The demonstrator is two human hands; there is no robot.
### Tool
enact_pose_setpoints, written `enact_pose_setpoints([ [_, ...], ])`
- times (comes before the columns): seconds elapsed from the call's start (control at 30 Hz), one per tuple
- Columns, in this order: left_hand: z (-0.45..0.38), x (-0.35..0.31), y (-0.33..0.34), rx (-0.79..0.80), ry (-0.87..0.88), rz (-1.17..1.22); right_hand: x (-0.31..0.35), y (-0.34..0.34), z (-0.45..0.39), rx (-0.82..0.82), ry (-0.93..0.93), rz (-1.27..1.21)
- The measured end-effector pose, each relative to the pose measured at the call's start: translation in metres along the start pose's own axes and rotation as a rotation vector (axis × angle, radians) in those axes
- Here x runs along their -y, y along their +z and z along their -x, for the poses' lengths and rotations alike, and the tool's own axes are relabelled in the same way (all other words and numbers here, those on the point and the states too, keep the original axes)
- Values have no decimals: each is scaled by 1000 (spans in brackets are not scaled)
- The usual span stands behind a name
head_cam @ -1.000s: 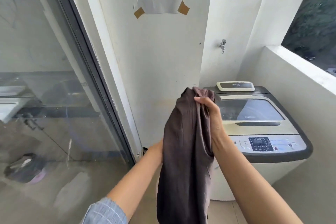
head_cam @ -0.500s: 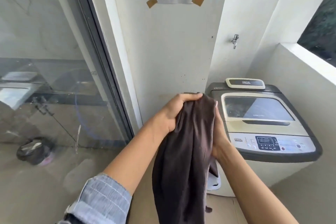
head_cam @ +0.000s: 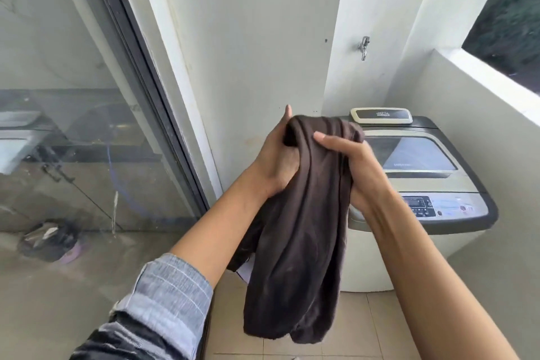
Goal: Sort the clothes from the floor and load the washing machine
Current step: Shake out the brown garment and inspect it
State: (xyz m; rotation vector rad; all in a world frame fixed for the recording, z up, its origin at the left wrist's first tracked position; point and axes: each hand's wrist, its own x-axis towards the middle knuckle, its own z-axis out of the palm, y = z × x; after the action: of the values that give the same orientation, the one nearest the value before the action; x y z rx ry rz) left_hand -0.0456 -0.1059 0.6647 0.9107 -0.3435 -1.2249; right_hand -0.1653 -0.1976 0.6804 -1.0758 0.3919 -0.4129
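Brown garment (head_cam: 295, 242) hangs at centre frame, bunched at its top between both hands — left hand (head_cam: 277, 161) cupping the fold, right hand (head_cam: 355, 166) curled round the cloth. Washing machine (head_cam: 432, 184) stands at 3 o'clock, lid (head_cam: 409, 155) closed. Gathering the cloth likely readies it for loading — lid must open first.

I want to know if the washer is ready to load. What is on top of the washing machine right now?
The washing machine has its lid down, and a flat digital scale lies at its back edge. The dark garment hides its near left corner.
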Motion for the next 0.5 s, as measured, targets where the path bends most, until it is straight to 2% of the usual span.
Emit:
enact_pose_setpoints([
  [0.13, 26, 3, -4, 35, 26, -212, 34, 12, -12, -27, 79, -37],
  [0.23, 44, -11, 1, 15, -52, -571, 35, 17, -24, -43, 159, -65],
  [0.33, 45, -21, 7, -103, -121, -839, 14, 14, -28, -17, 263, -73],
  [0.4, 44, -24, 6, -156, -83, -799, -1, 10, -25, 104, 326, -64],
  [0.5, 44, -32, 6, -164, 1, -548, -13, 7, -10, 233, 339, 3],
])
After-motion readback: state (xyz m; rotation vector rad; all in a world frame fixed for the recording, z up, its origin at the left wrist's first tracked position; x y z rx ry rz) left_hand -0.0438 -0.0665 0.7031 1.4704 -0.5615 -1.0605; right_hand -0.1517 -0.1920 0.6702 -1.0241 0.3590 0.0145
